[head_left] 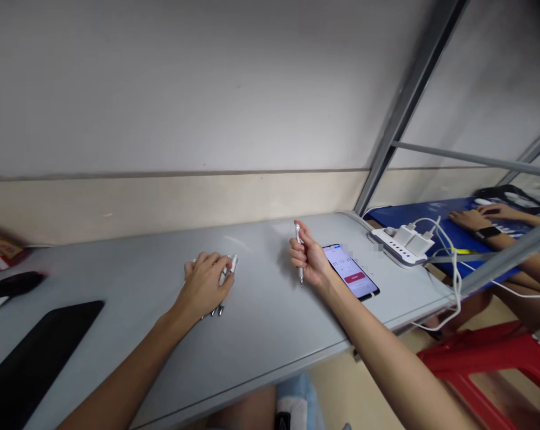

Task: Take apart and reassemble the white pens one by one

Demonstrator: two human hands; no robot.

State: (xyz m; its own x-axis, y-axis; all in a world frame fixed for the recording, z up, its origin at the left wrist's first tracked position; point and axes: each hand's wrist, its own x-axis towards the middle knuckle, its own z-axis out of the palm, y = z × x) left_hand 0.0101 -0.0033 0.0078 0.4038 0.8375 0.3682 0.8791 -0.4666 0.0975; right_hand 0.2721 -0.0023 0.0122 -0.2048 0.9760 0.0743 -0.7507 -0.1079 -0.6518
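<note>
A white pen [301,273] is up in the right hand [313,258], over the grey desk [270,322], its barrel wrapped by curled fingers with the thumb at its upper end; its long axis runs nearly upright, the metal tip pointing down, though whether the tip meets the surface I cannot tell; the left hand [207,278] lies over several more pens [234,263], fingers bent, hiding most of them, so whether it grips them I cannot tell; just beside the right wrist is a lit phone [357,278], partly behind the forearm; past it sits a power strip [397,246] with white plugs and a looping cable [456,278]; at the far left lie a black mat [41,358], a dark rounded object [14,285] and a red packet [1,249]; a metal post [404,107] divides the desk from a blue table [415,213], where another person's hands [469,220] rest; a red stool [488,349] stands below.
</note>
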